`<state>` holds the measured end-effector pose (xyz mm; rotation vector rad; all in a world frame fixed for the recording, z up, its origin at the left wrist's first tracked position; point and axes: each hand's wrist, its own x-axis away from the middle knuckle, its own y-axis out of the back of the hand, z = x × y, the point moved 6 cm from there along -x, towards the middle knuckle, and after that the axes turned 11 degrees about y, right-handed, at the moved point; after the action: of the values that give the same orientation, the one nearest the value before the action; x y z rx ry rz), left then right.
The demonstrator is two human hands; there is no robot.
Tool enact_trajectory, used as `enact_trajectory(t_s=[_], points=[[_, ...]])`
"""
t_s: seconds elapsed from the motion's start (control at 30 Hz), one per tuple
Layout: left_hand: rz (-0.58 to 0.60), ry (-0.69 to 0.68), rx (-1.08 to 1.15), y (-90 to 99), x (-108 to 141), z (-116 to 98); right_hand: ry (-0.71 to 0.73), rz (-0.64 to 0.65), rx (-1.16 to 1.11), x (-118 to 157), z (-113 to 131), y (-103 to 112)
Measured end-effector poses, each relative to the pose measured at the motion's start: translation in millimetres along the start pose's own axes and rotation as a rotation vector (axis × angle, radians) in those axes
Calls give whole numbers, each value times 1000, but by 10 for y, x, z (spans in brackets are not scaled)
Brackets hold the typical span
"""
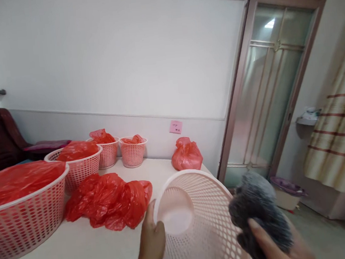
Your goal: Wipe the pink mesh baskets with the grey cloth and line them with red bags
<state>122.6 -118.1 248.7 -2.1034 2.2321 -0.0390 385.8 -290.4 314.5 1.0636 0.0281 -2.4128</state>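
Note:
A pale pink perforated plastic basket [213, 231] is tilted with its mouth toward me, and I can see its bare bottom. My left hand [151, 243] grips the basket's rim on the left side, thumb on the near face. To the right of the basket, my right hand [270, 242] is closed around a bunched dark grey, fuzzy-looking cloth [259, 206]. Blur leaves the cloth's exact kind unclear. A heap of crumpled red plastic bags [109, 202] lies on the white table [56, 254], just left of my left hand.
Several pink baskets with red bags in them, including a large basket [26, 225], line the table's left and back. A tied red bag [187, 154] sits near the wall under a pink note [176, 126]. A bin [288, 193] stands on the floor by the sliding door [278, 86].

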Motion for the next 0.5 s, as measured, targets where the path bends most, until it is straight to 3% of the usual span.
enact_trajectory(t_s=[0.1,0.17,0.27,0.33,0.5], points=[[81,-80,-11,-148,265,132,520,123,96,-117,624,-435],[126,-182,-12,-216,355,233,753,255,193,-36,876,-775],[123,-265,-27,-229,385,406,876,513,335,134,976,-1214],[95,-260,-32,-200,378,480,904,597,394,194,978,-1363],[30,-235,13,-150,426,400,907,542,467,17,923,-1371]])
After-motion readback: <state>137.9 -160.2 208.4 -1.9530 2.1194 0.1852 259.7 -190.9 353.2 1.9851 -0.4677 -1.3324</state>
